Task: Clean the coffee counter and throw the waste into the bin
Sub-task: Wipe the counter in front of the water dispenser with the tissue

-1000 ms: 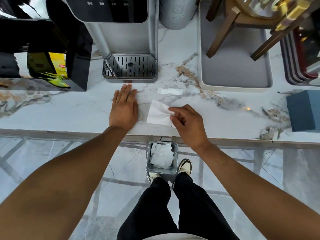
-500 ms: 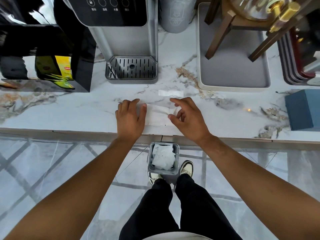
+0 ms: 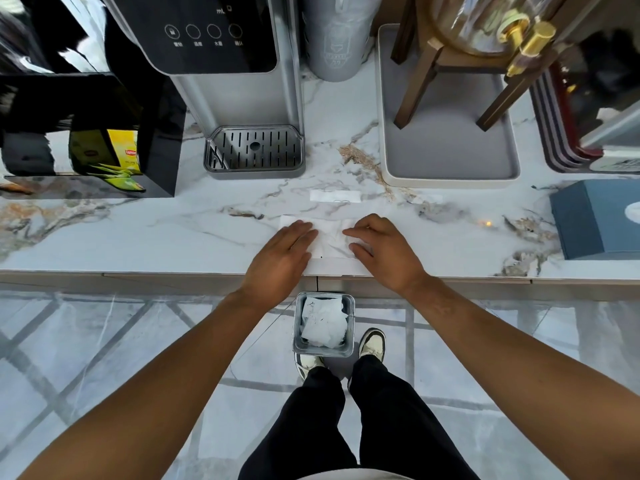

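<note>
Your left hand (image 3: 282,252) and right hand (image 3: 379,249) press flat, fingers together and gripping nothing, on the white tissue (image 3: 329,237) at the tabletop (image 3: 138,237) front edge. The tissue's long axis runs left to right between them, equally near both. The bin (image 3: 298,327) stands directly below that edge.

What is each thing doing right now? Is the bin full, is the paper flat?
White paper napkin: flat on the counter edge, under both hands.
Left hand: open, pressing the napkin.
Right hand: open, fingers on the napkin.
Small grey square bin: open, crumpled white paper inside.
Small white packet: lying flat, untouched.
</note>
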Action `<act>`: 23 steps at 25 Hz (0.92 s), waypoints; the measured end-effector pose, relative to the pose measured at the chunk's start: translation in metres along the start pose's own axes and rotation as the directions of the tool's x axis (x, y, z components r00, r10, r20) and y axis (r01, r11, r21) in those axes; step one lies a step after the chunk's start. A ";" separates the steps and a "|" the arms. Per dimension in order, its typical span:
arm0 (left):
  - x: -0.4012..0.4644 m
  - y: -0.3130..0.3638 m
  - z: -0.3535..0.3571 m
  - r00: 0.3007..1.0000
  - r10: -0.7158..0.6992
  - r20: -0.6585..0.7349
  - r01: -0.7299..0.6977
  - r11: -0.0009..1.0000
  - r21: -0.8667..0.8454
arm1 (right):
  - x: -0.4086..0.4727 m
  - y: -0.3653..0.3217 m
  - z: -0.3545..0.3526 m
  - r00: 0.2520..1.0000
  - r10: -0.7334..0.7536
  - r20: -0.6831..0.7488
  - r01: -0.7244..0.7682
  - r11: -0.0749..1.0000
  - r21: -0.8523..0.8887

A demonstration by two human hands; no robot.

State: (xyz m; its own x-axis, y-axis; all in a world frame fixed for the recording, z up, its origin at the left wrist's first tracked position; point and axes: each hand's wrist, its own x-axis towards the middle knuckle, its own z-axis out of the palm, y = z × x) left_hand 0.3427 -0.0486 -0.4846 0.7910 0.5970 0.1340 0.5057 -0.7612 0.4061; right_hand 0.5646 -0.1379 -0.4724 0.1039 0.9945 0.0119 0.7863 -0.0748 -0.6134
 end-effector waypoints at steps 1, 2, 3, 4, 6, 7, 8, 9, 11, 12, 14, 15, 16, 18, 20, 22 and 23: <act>0.000 0.000 0.000 0.999 -0.022 0.030 0.022 1.000 0.006 | 0.001 0.002 0.000 0.999 0.004 0.034 -0.004 1.000 -0.026; -0.001 -0.001 0.000 0.998 -0.038 0.051 0.037 0.999 0.018 | 0.001 0.005 0.000 0.998 0.014 0.065 -0.010 0.999 -0.050; -0.003 -0.002 0.001 0.997 -0.047 0.063 0.045 0.998 0.037 | 0.000 0.008 0.000 0.996 0.020 0.089 -0.013 0.997 -0.071; -0.004 -0.003 0.002 0.996 -0.054 0.069 0.050 0.997 0.059 | 0.000 0.010 -0.001 0.994 0.020 0.105 -0.010 0.996 -0.091; -0.006 -0.005 0.003 0.995 -0.075 0.071 0.068 0.994 0.089 | 0.000 0.014 -0.004 0.992 0.018 0.124 -0.004 0.993 -0.116; -0.006 -0.005 0.003 0.993 -0.088 0.073 0.081 0.992 0.094 | -0.001 0.015 -0.005 0.991 0.024 0.131 -0.008 0.993 -0.121; -0.006 -0.005 0.003 0.993 -0.094 0.075 0.086 0.992 0.093 | -0.002 0.016 -0.005 0.990 0.033 0.137 -0.016 0.992 -0.122; -0.006 -0.005 0.003 0.994 -0.089 0.070 0.083 0.993 0.089 | -0.002 0.016 -0.006 0.989 0.041 0.140 -0.024 0.993 -0.116; -0.007 -0.005 0.002 0.997 -0.071 0.030 0.068 0.994 0.083 | -0.004 0.015 -0.006 0.992 0.056 0.114 -0.050 0.997 -0.056; -0.008 -0.006 0.000 0.996 -0.085 -0.005 0.085 0.993 0.086 | -0.005 0.014 -0.006 0.994 0.081 0.076 -0.080 0.997 -0.012; -0.008 -0.006 -0.004 0.973 -0.211 -0.089 0.219 0.972 0.089 | -0.003 0.012 -0.007 0.979 0.198 -0.049 -0.197 0.980 0.035; -0.007 -0.006 -0.006 0.941 -0.315 -0.123 0.326 0.943 0.075 | -0.001 0.010 -0.008 0.952 0.287 -0.110 -0.285 0.958 0.037; -0.005 -0.005 -0.007 0.894 -0.426 -0.139 0.436 0.899 0.043 | 0.001 0.007 -0.007 0.915 0.375 -0.147 -0.375 0.926 0.028; 0.001 -0.004 -0.009 0.798 -0.591 -0.118 0.590 0.806 -0.048 | 0.005 0.000 -0.004 0.856 0.500 -0.131 -0.506 0.862 -0.015; 0.005 -0.002 -0.012 0.757 -0.649 -0.079 0.641 0.760 -0.104 | 0.008 -0.009 -0.001 0.822 0.562 -0.090 -0.568 0.821 -0.056; 0.008 0.000 -0.014 0.755 -0.652 -0.070 0.643 0.757 -0.117 | 0.010 -0.014 0.001 0.790 0.605 -0.096 -0.611 0.788 -0.067; 0.008 0.001 -0.014 0.762 -0.643 -0.069 0.635 0.764 -0.115 | 0.011 -0.016 0.002 0.777 0.620 -0.105 -0.628 0.775 -0.069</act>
State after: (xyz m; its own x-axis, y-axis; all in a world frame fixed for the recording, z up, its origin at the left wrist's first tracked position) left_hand 0.3450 -0.0407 -0.4706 0.2537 0.9624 -0.0966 0.8486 -0.1736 0.4997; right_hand 0.5522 -0.1261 -0.4642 0.6324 0.7189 -0.2885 0.5864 -0.6877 -0.4281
